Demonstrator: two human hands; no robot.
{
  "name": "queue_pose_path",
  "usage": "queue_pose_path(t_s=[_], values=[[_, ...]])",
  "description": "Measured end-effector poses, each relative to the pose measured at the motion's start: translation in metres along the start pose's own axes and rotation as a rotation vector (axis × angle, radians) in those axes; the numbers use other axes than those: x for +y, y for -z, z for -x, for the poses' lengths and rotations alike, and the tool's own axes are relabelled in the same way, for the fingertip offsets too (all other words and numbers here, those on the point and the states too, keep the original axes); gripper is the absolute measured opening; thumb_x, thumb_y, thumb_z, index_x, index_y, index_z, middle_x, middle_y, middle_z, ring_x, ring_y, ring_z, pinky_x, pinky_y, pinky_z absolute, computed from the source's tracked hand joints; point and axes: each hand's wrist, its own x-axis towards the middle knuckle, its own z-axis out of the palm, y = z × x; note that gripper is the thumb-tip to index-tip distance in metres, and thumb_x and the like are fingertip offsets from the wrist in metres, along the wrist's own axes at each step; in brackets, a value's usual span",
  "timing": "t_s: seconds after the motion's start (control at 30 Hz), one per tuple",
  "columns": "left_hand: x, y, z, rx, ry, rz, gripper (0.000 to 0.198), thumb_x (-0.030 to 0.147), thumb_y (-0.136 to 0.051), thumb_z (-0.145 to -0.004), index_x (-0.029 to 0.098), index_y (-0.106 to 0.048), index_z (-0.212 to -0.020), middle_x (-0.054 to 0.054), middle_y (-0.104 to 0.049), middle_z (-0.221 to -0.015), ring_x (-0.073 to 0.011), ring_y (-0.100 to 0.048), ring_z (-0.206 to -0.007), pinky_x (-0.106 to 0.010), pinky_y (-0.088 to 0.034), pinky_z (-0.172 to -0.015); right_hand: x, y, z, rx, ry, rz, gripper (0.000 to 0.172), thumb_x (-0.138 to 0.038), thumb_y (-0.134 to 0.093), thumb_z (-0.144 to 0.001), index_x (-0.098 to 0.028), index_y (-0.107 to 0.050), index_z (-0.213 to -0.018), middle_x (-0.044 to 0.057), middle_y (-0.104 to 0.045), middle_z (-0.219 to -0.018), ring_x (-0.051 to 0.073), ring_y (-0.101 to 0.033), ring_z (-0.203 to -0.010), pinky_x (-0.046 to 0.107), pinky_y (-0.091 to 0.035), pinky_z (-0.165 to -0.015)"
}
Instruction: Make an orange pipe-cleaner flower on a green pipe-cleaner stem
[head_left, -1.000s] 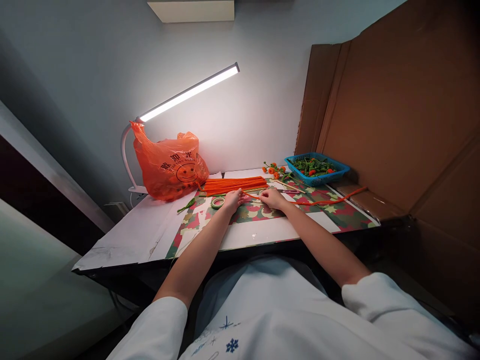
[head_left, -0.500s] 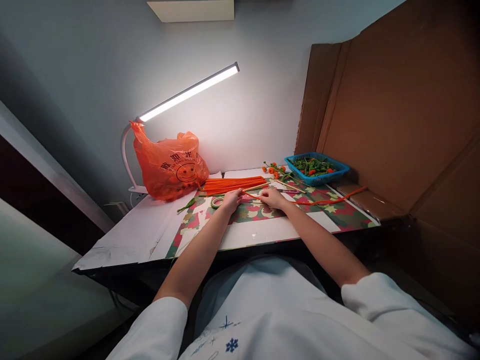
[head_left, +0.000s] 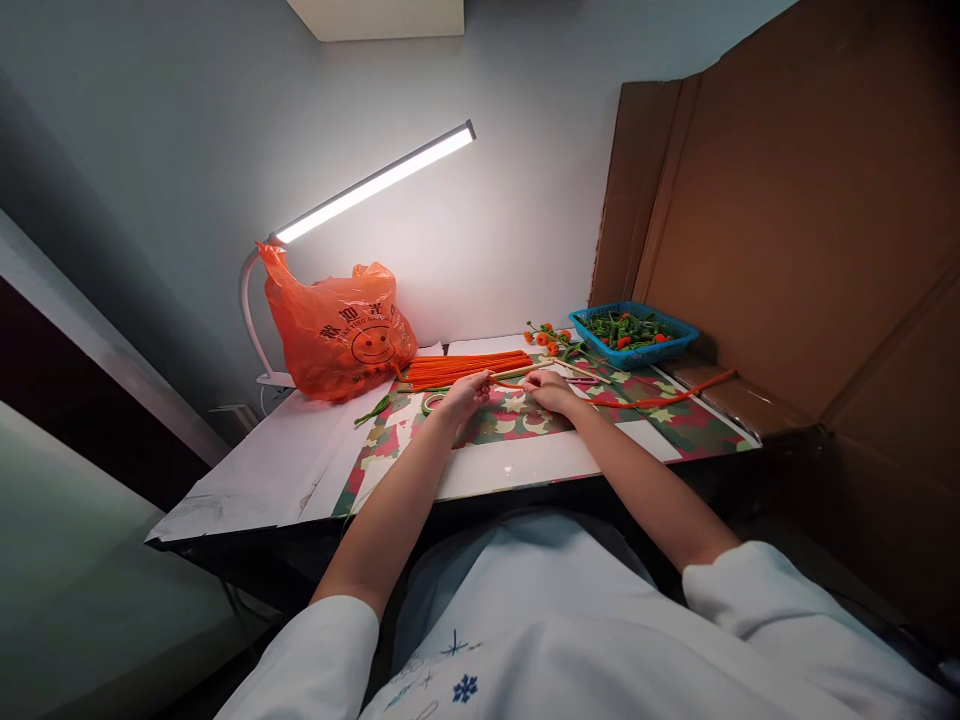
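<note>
- Desk lamp [head_left: 375, 183]: curved white stem, a straight, glowing bar slanting up to the right.
- Orange plastic bag [head_left: 330, 310]: thin, crinkled and bulging, printed with 1 round smiling face and dark lettering.
- Green twisted strand [head_left: 373, 411]: a short, knotted piece lying on the white tabletop [head_left: 255, 480].
- Tape roll [head_left: 427, 406]: a flat ring, greenish at the edge, partly covered by the left hand.
- Bundle of orange pipe cleaners [head_left: 469, 368]: straight, soft-looking rods side by side, behind the left hand.
- Left hand [head_left: 466, 397]: fingers closed, pinching 1 end of a loose orange pipe cleaner [head_left: 637, 405].
- Right hand [head_left: 550, 391]: fingertips closed on the same pipe cleaner, which spans between the 2 hands above the camouflage-patterned sheet [head_left: 517, 425] and trails right in a gentle curve onto brown cardboard [head_left: 757, 405].
- Orange flowers [head_left: 552, 349]: small, rounded heads on green stems.
- Blue plastic basket [head_left: 645, 358]: shallow, rectangular, filled with leafy green pieces and orange heads.
</note>
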Motion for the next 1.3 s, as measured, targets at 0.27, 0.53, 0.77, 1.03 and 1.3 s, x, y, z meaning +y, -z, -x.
queue_pose_path(t_s=[0.27,0.53,0.77,1.03,1.3], values=[[0.004,0.003,0.011,-0.367,0.12,-0.156,0.011,0.018,-0.069,-0.077,0.009,-0.064,-0.079,-0.001,-0.056,-0.068,-0.0071,-0.051,-0.06,-0.019,-0.043,-0.059,0.003,0.001,-0.008,0.082,0.019,0.015,0.018,-0.027,-0.05,-0.079,-0.018,-0.052,-0.062,0.0,-0.055,-0.061,0.013,-0.044,-0.056,0.026,-0.028,-0.054],[0.003,-0.005,0.021,-0.525,0.161,-0.269,0.023,0.024,-0.077,-0.069,0.01,-0.06,-0.074,0.001,-0.05,-0.067,-0.0063,-0.046,-0.06,-0.024,-0.042,-0.065,-0.002,0.002,-0.005,0.251,0.163,-0.03,0.019,-0.028,-0.05,-0.083,-0.018,-0.058,-0.069,0.001,-0.058,-0.063,0.014,-0.05,-0.06,0.025,-0.033,-0.057],[-0.003,-0.003,0.016,-0.494,0.111,-0.3,0.025,0.029,-0.075,-0.071,0.014,-0.055,-0.074,0.005,-0.039,-0.061,-0.0049,-0.035,-0.052,-0.019,-0.032,-0.051,-0.003,0.002,-0.006,0.385,0.235,-0.017,0.019,-0.028,-0.05,-0.084,-0.018,-0.057,-0.07,0.003,-0.057,-0.064,0.016,-0.05,-0.063,0.026,-0.033,-0.059],[-0.004,-0.006,0.019,-0.479,0.05,-0.359,0.018,0.025,-0.067,-0.075,0.017,-0.051,-0.079,0.007,-0.033,-0.06,-0.0045,-0.028,-0.047,-0.018,-0.026,-0.048,-0.005,0.003,-0.005,0.358,0.264,-0.014,0.018,-0.027,-0.049,-0.085,-0.018,-0.058,-0.072,0.004,-0.06,-0.069,0.017,-0.051,-0.067,0.027,-0.036,-0.063],[-0.009,-0.004,0.013,-0.37,-0.071,-0.462,0.014,0.021,-0.059,-0.074,0.019,-0.046,-0.078,0.008,-0.035,-0.059,-0.0046,-0.028,-0.045,-0.017,-0.022,-0.045,-0.007,0.003,-0.002,0.366,0.366,0.022,0.019,-0.027,-0.047,-0.087,-0.018,-0.057,-0.074,0.004,-0.059,-0.069,0.017,-0.052,-0.068,0.027,-0.036,-0.065]])
